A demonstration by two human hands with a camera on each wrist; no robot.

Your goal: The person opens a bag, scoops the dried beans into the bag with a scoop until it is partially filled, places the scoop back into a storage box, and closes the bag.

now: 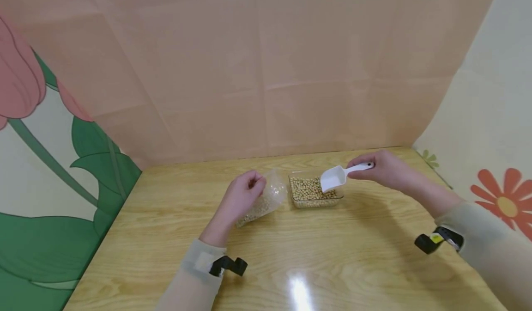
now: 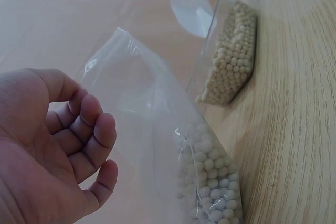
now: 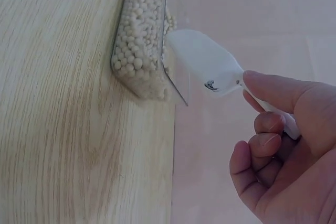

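A clear plastic bag [image 1: 272,193] of round, pale yellow beans stands on the table, its mouth raised. My left hand [image 1: 246,192] pinches the bag's near-left edge; the beans [image 2: 210,182] lie at the bottom in the left wrist view. To the right sits a clear rectangular container [image 1: 316,204], well filled with similar beans [image 1: 307,188]. My right hand [image 1: 380,167] grips the handle of a white plastic scoop [image 1: 332,179]. The scoop's tip points down over the container's right side; the right wrist view shows its bowl [image 3: 202,59] by the rim, with no beans visible in it.
The wood-grain table [image 1: 324,260] reaches back to a pink cloth backdrop [image 1: 249,80]. Flower-printed panels flank it, with a green leaf [image 1: 37,246] at the left and an orange flower [image 1: 507,204] at the right.
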